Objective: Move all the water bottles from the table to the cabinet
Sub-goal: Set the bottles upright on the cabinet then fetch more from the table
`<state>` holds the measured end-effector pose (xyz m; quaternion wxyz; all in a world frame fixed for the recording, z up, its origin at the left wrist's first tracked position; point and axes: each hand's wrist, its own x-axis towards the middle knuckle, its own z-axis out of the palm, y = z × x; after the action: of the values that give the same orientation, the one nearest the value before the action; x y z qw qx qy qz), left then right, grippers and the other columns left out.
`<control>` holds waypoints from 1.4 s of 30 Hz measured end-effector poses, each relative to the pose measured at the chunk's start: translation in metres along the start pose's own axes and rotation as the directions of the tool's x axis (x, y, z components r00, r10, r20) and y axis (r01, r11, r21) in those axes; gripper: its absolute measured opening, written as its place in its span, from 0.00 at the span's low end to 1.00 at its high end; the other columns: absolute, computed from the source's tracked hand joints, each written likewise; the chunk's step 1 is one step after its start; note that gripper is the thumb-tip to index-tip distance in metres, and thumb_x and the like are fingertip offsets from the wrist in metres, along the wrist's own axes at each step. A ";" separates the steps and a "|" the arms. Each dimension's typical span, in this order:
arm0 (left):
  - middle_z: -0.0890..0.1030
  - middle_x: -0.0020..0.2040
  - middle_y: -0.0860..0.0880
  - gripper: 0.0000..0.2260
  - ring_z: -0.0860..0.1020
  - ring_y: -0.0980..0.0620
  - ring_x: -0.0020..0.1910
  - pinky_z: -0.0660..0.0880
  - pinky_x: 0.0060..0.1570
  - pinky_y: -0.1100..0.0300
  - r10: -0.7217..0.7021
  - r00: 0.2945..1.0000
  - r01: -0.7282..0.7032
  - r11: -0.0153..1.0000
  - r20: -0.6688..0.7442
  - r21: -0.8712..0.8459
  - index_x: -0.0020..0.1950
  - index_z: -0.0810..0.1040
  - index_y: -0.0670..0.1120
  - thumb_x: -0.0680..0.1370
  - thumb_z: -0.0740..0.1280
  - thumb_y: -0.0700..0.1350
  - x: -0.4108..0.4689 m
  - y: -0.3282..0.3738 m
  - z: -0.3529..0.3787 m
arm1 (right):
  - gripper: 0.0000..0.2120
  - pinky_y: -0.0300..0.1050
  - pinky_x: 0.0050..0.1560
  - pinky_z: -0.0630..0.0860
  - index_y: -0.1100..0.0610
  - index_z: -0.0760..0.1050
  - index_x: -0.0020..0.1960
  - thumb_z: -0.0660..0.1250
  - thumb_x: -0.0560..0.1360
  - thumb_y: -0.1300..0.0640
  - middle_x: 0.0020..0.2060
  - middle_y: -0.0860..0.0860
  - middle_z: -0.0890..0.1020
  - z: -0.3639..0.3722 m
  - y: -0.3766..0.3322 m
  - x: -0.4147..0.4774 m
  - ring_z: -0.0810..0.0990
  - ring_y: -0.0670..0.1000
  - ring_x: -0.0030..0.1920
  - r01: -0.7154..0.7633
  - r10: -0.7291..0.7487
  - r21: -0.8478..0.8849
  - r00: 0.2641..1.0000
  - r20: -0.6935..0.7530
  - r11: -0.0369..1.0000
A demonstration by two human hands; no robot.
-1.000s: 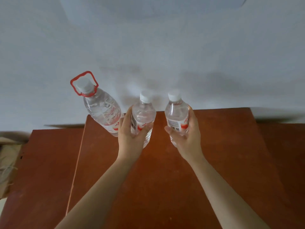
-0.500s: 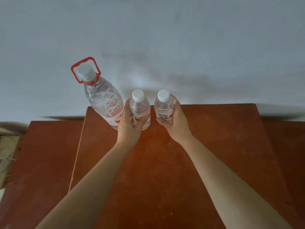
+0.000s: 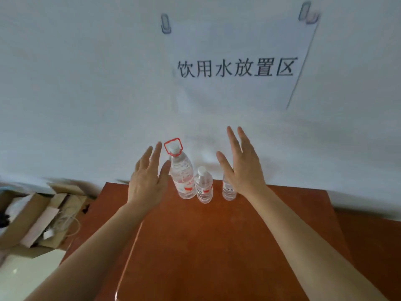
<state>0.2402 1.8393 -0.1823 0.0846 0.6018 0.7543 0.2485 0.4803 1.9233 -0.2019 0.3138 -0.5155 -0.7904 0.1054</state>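
Note:
Three clear water bottles stand upright in a row at the back of the red-brown cabinet top (image 3: 217,235), close to the white wall. The large bottle (image 3: 183,174) has a red carry handle on its neck. To its right stands a small white-capped bottle (image 3: 203,187). A second small bottle (image 3: 228,191) is partly hidden behind my right hand. My left hand (image 3: 148,179) is raised with straight fingers, just left of the large bottle and holding nothing. My right hand (image 3: 243,168) is also raised with its fingers spread, empty.
A white paper sign (image 3: 236,68) with printed characters is clipped to the wall above the bottles. An open cardboard box (image 3: 36,220) with cables and packets sits on the floor at the left. Lower red-brown surfaces flank the cabinet top on both sides.
Both hands let go of the two small bottles, which now stand on the cabinet top, and have lifted away with fingers straight. The camera tilted up, bringing the sign into view.

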 end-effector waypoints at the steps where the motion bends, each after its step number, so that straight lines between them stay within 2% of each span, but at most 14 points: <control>1: 0.56 0.82 0.45 0.27 0.57 0.42 0.80 0.62 0.73 0.37 0.023 0.997 -0.021 0.999 -0.078 0.024 0.82 0.51 0.57 0.84 0.49 0.62 -0.004 0.004 -0.027 | 0.32 0.57 0.77 0.59 0.45 0.44 0.83 0.51 0.85 0.37 0.83 0.55 0.51 -0.017 -0.019 0.013 0.57 0.58 0.81 0.048 -0.049 -0.011 0.998 -0.039 0.999; 3: 0.54 0.82 0.43 0.28 0.54 0.41 0.80 0.58 0.75 0.36 0.067 0.977 -0.042 0.991 -0.201 0.130 0.82 0.52 0.56 0.83 0.49 0.62 -0.018 0.007 -0.080 | 0.32 0.60 0.77 0.59 0.46 0.47 0.83 0.51 0.84 0.37 0.83 0.56 0.52 -0.046 -0.057 0.032 0.58 0.59 0.80 0.150 -0.151 -0.019 0.982 -0.110 0.988; 5: 0.50 0.83 0.44 0.28 0.49 0.42 0.81 0.52 0.76 0.38 0.080 0.952 0.000 0.965 -0.295 0.260 0.83 0.50 0.56 0.83 0.49 0.62 -0.042 0.007 -0.134 | 0.32 0.62 0.77 0.61 0.49 0.51 0.83 0.52 0.84 0.37 0.82 0.59 0.54 -0.070 -0.099 0.047 0.60 0.60 0.80 0.271 -0.268 -0.005 0.951 -0.156 0.963; 8: 0.47 0.83 0.45 0.28 0.46 0.43 0.82 0.47 0.76 0.38 0.054 0.897 0.129 0.917 -0.438 0.378 0.83 0.51 0.55 0.84 0.49 0.61 -0.087 -0.001 -0.210 | 0.31 0.65 0.76 0.61 0.49 0.54 0.83 0.52 0.85 0.37 0.81 0.60 0.56 -0.094 -0.171 0.060 0.60 0.63 0.79 0.452 -0.445 0.011 0.882 -0.153 0.892; 13: 0.44 0.83 0.46 0.28 0.43 0.43 0.82 0.46 0.77 0.34 -0.063 0.829 0.347 0.837 -0.555 0.423 0.82 0.49 0.58 0.83 0.47 0.63 -0.177 -0.030 -0.306 | 0.30 0.69 0.75 0.60 0.46 0.55 0.83 0.50 0.84 0.36 0.82 0.60 0.55 -0.103 -0.291 0.034 0.59 0.65 0.79 0.645 -0.636 0.030 0.759 -0.140 0.764; 17: 0.43 0.83 0.44 0.29 0.42 0.41 0.81 0.46 0.75 0.30 -0.138 0.742 0.530 0.720 -0.656 0.448 0.82 0.49 0.58 0.82 0.46 0.66 -0.283 -0.073 -0.383 | 0.31 0.70 0.76 0.56 0.47 0.55 0.83 0.52 0.84 0.35 0.82 0.60 0.54 -0.105 -0.408 -0.016 0.58 0.65 0.80 0.774 -0.754 0.051 0.627 -0.194 0.631; 18: 0.43 0.83 0.44 0.29 0.43 0.40 0.81 0.47 0.74 0.29 -0.135 0.732 0.553 0.691 -0.668 0.466 0.82 0.50 0.58 0.82 0.45 0.66 -0.301 -0.081 -0.397 | 0.31 0.70 0.77 0.55 0.47 0.55 0.83 0.52 0.84 0.35 0.82 0.59 0.54 -0.105 -0.429 -0.023 0.57 0.65 0.80 0.783 -0.759 0.058 0.616 -0.212 0.619; 23: 0.43 0.83 0.43 0.32 0.42 0.39 0.81 0.47 0.73 0.28 -0.194 0.576 0.754 0.501 -0.794 0.425 0.82 0.51 0.57 0.81 0.43 0.68 -0.497 -0.144 -0.494 | 0.32 0.70 0.77 0.49 0.47 0.55 0.83 0.50 0.83 0.34 0.83 0.58 0.51 -0.081 -0.614 -0.135 0.52 0.63 0.81 0.893 -0.847 0.156 0.449 -0.285 0.421; 27: 0.43 0.83 0.42 0.33 0.42 0.38 0.81 0.46 0.72 0.27 -0.209 0.473 0.869 0.269 -0.856 0.415 0.83 0.50 0.55 0.81 0.44 0.69 -0.666 -0.175 -0.554 | 0.34 0.72 0.77 0.49 0.47 0.57 0.82 0.48 0.82 0.31 0.82 0.59 0.52 -0.051 -0.766 -0.267 0.51 0.63 0.82 0.939 -0.897 0.257 0.307 -0.317 0.231; 29: 0.43 0.83 0.43 0.33 0.42 0.38 0.81 0.46 0.72 0.26 -0.227 0.381 0.922 0.173 -0.896 0.348 0.83 0.51 0.55 0.80 0.45 0.69 -0.750 -0.178 -0.574 | 0.34 0.73 0.77 0.48 0.46 0.55 0.83 0.48 0.82 0.31 0.83 0.58 0.50 -0.043 -0.833 -0.341 0.49 0.63 0.82 0.946 -0.924 0.302 0.217 -0.315 0.119; 33: 0.43 0.83 0.43 0.35 0.41 0.38 0.81 0.46 0.71 0.24 -0.246 0.150 0.983 -0.069 -0.957 0.172 0.83 0.53 0.53 0.79 0.46 0.69 -0.916 -0.173 -0.598 | 0.34 0.71 0.77 0.48 0.46 0.57 0.82 0.52 0.82 0.31 0.82 0.58 0.52 -0.040 -0.952 -0.494 0.50 0.63 0.82 0.914 -0.907 0.371 0.008 -0.421 -0.164; 35: 0.41 0.83 0.43 0.36 0.40 0.38 0.81 0.44 0.71 0.24 -0.264 0.072 0.980 -0.163 -0.962 0.118 0.83 0.51 0.53 0.79 0.46 0.70 -0.977 -0.171 -0.607 | 0.34 0.72 0.76 0.49 0.47 0.57 0.82 0.53 0.82 0.32 0.82 0.59 0.53 -0.041 -0.997 -0.560 0.50 0.64 0.82 0.876 -0.881 0.394 -0.070 -0.467 -0.278; 38: 0.43 0.83 0.44 0.35 0.42 0.38 0.81 0.43 0.71 0.26 -0.276 -0.048 0.963 -0.269 -0.960 0.029 0.82 0.53 0.54 0.79 0.43 0.70 -1.039 -0.179 -0.608 | 0.34 0.73 0.76 0.50 0.48 0.55 0.83 0.54 0.82 0.32 0.82 0.59 0.52 -0.028 -1.044 -0.637 0.49 0.65 0.81 0.810 -0.845 0.427 -0.147 -0.515 -0.401; 42: 0.50 0.82 0.40 0.33 0.47 0.36 0.81 0.49 0.69 0.24 -0.280 -0.164 0.917 -0.397 -0.946 -0.041 0.82 0.57 0.53 0.81 0.44 0.67 -1.107 -0.216 -0.619 | 0.35 0.73 0.76 0.50 0.48 0.54 0.83 0.49 0.82 0.31 0.83 0.59 0.50 0.000 -1.114 -0.723 0.48 0.65 0.82 0.736 -0.819 0.458 -0.229 -0.526 -0.499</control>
<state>0.0782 0.5854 0.0582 -0.3315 -0.2975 0.8886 -0.1091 -0.1580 0.7893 0.0641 0.3856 0.4843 -0.7745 0.1300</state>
